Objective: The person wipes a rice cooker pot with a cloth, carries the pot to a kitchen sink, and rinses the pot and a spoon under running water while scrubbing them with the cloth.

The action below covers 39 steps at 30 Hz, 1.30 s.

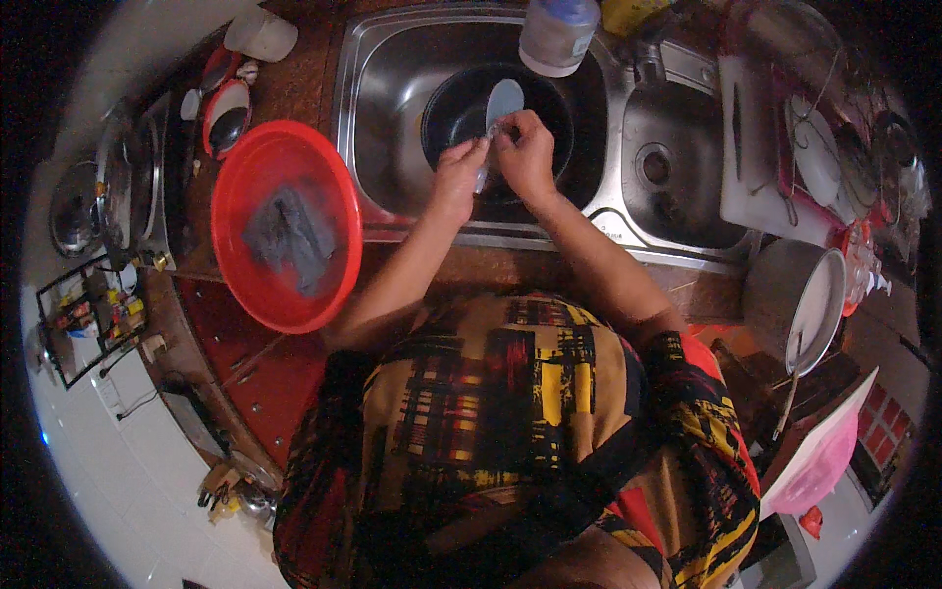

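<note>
My left hand point(460, 173) and my right hand point(526, 151) meet over the left bowl of a stainless steel sink point(386, 81). Between them is a pale utensil with an oval head point(505, 101), which looks like a large spoon. The right fingers pinch it just below the head, while the left fingers close around its handle point(481, 178). Beneath both hands sits a round dark pan or basin point(445, 96) in the sink. Its contents are partly hidden by my hands.
Left of the sink, a red plastic basin point(342, 221) holds a grey cloth point(291, 232). A blue-lidded plastic jar point(559, 40) stands at the sink's back edge. To the right are the smaller sink bowl point(684, 184), a dish rack point(787, 169) and a metal pot point(780, 287).
</note>
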Tool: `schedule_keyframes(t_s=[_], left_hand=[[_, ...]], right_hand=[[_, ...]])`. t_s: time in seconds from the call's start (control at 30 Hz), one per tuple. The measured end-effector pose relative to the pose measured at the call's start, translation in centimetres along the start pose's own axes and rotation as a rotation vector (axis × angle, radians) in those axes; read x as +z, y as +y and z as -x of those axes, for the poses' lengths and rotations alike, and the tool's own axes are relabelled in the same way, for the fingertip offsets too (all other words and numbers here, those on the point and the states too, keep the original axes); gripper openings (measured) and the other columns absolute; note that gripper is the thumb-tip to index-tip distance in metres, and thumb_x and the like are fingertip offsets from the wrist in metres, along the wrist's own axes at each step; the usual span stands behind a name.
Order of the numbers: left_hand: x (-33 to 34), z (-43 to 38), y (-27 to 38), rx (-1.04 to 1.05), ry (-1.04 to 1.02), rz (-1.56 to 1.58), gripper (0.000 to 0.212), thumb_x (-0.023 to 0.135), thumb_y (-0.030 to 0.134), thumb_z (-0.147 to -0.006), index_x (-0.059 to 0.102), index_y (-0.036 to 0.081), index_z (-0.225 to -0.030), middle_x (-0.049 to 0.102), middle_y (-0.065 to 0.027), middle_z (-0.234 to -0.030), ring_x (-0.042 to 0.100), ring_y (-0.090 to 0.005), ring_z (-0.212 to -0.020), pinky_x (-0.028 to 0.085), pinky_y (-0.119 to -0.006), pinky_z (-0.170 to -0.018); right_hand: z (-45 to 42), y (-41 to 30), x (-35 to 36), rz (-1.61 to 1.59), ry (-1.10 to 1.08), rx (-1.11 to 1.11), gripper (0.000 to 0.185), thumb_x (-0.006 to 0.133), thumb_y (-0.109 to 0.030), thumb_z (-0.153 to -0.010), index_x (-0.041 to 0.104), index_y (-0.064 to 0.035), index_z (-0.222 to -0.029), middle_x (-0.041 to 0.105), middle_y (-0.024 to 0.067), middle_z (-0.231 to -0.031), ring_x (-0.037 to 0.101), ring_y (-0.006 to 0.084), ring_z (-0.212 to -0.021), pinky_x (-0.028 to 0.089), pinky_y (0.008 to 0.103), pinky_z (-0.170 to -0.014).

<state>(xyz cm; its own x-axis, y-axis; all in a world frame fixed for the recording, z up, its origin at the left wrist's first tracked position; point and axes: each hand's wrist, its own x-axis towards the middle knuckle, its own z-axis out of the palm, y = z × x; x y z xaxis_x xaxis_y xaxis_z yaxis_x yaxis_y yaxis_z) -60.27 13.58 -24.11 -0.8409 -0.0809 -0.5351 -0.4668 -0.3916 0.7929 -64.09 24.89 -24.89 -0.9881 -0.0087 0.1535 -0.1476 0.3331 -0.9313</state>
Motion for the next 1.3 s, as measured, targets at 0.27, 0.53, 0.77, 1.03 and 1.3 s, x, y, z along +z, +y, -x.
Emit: schedule_keyframes(t_s=[0.27, 0.53, 0.77, 1.03, 1.3], left_hand=[[0.4, -0.1, 1.4, 0.027, 0.132, 0.095, 0.018, 0.055, 0.021, -0.086, 0.059, 0.004, -0.092, 0.057, 0.0002, -0.069, 0.05, -0.0105, -0.054, 0.039, -0.026, -0.043], [-1.0, 1.1, 1.1, -0.132, -0.079, -0.016, 0.018, 0.054, 0.025, -0.086, 0.057, 0.007, -0.088, 0.054, -0.0003, -0.066, 0.05, -0.0113, -0.052, 0.037, -0.025, -0.041], [-1.2, 0.9, 0.2, -0.118, 0.0, 0.122, 0.018, 0.052, 0.024, -0.088, 0.055, 0.008, -0.082, 0.053, -0.0012, -0.065, 0.047, -0.0112, -0.05, 0.036, -0.025, -0.04], [-1.2, 1.5, 0.2, -0.164, -0.118, -0.007, 0.017, 0.053, 0.023, -0.087, 0.056, 0.007, -0.089, 0.053, -0.0023, -0.066, 0.048, -0.0112, -0.05, 0.036, -0.023, -0.038], [-2.4, 1.4, 0.4, -0.038, -0.11, -0.046, 0.018, 0.053, 0.025, -0.088, 0.055, 0.007, -0.088, 0.053, -0.0007, -0.069, 0.048, -0.0096, -0.05, 0.036, -0.024, -0.039]], right_hand=[[1.7, -1.7, 0.2, -0.037, -0.067, -0.193, 0.019, 0.06, 0.004, -0.064, 0.059, 0.0016, -0.083, 0.053, 0.0178, -0.091, 0.053, 0.0336, -0.087, 0.044, 0.0364, -0.075], [-3.3, 1.2, -0.7, 0.1, 0.134, -0.154, 0.015, 0.061, 0.002, -0.062, 0.057, 0.0003, -0.076, 0.053, 0.0181, -0.081, 0.052, 0.0372, -0.079, 0.043, 0.042, -0.069], [0.7, -1.2, 0.6, -0.091, -0.141, -0.243, 0.024, 0.059, 0.006, -0.06, 0.06, -0.0003, -0.083, 0.053, 0.0169, -0.087, 0.053, 0.036, -0.085, 0.044, 0.0409, -0.074], [-3.1, 1.2, 0.1, 0.179, 0.07, -0.292, 0.018, 0.059, 0.005, -0.064, 0.061, -0.0023, -0.081, 0.054, 0.0141, -0.085, 0.053, 0.033, -0.083, 0.045, 0.0383, -0.069], [0.0, -0.5, 0.6, -0.07, -0.184, -0.392, 0.019, 0.059, 0.006, -0.061, 0.062, -0.0028, -0.077, 0.054, 0.0134, -0.081, 0.054, 0.0337, -0.078, 0.045, 0.0405, -0.066]])
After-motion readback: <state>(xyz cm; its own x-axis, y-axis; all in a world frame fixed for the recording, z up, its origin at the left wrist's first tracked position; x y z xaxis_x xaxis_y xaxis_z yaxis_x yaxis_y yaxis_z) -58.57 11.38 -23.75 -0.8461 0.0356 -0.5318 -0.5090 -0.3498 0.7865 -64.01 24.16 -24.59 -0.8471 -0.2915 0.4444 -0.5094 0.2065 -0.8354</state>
